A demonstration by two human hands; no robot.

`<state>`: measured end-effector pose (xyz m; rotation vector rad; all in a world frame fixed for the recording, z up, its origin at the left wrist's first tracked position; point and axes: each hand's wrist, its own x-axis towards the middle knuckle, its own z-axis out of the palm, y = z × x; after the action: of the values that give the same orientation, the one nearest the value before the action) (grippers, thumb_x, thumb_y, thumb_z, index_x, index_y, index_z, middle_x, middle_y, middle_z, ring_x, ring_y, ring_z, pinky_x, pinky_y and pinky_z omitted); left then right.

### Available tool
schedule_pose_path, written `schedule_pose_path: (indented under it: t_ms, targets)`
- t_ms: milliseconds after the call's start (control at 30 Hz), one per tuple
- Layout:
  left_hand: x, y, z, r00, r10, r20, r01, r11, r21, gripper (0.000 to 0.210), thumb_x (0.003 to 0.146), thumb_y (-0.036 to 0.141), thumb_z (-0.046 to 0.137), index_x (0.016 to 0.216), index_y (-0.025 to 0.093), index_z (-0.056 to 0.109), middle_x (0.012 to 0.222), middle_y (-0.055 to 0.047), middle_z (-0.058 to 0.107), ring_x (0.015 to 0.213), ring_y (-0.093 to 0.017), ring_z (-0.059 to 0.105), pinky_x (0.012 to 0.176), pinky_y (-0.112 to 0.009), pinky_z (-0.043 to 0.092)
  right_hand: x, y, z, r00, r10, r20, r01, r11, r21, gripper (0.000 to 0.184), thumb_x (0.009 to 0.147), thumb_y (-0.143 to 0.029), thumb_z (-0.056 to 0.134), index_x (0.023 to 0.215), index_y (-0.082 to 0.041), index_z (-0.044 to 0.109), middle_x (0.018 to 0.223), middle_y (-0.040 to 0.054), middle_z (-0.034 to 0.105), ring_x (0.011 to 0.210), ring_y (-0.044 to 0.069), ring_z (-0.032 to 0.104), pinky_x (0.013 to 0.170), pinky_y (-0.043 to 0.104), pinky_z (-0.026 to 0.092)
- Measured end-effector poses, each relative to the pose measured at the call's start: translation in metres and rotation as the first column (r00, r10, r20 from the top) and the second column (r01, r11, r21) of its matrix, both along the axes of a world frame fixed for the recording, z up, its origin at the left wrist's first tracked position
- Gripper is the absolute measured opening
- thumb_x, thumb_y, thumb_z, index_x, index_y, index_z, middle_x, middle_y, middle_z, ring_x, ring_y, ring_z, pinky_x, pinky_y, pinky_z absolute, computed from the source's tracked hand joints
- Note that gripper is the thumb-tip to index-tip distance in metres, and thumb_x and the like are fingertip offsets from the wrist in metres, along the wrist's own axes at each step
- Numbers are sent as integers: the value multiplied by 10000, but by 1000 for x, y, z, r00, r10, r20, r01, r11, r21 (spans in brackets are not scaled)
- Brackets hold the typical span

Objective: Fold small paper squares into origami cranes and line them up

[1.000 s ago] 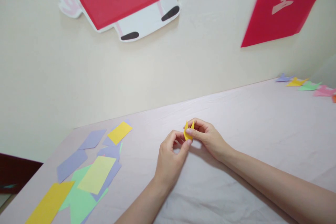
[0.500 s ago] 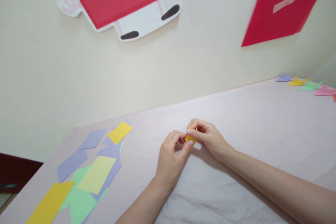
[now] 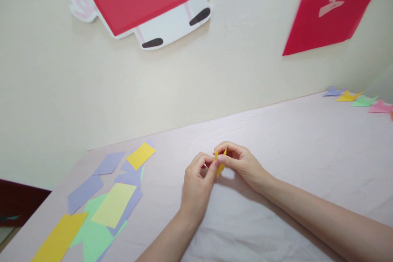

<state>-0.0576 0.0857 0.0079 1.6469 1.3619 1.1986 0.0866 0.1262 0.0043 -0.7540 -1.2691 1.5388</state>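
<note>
A small piece of folded yellow paper (image 3: 220, 168) is held between my two hands over the cloth-covered table (image 3: 260, 229). My left hand (image 3: 198, 180) pinches its left side with thumb and fingers. From the right, my right hand (image 3: 242, 163) grips it, thumb in front and fingers behind. Two pointed tips of the paper stick up near the right thumb. Part of the folded shape is hidden by my fingers.
Loose purple, green and yellow paper sheets (image 3: 114, 204) lie overlapping on the left. Several folded paper pieces in different colours, including a yellow one (image 3: 348, 96), stand in a row at the far right. A wall (image 3: 147, 90) with red decorations borders the table.
The yellow paper has turned between my fingers, so its face now shows narrower, with two points upward. Both hands have shifted slightly left.
</note>
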Motion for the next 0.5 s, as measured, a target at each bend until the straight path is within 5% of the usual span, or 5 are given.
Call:
schedule_pose_path:
  t_ms: [167,333,500]
  targets:
    - [-1,1,-2,1000,9,25,-9,1000,-22,217,906,348,567,762,190,600,741,14,586,702,-135,536,657,-238,403,-1,0,1,1000,-9,-7,9,1000,1,245,716,-389,766,688,-187,631,719,-8,589,687,135,524,656,270,428]
    - [-1,1,3,990,137,16,-138,974,178,74,855,242,640,836,208,577,844,17,576,800,-137,525,748,-244,405,0,1,0,999,-53,1,53,998,-27,260,697,-394,785,688,-185,630,699,-16,584,656,126,519,633,266,415]
    - [-3,1,4,995,104,-5,-101,969,226,37,870,210,617,835,210,604,846,10,577,807,-143,529,747,-250,409,0,0,1,998,-45,45,45,999,-6,280,701,-432,779,727,-187,644,701,-17,578,658,127,510,628,265,403]
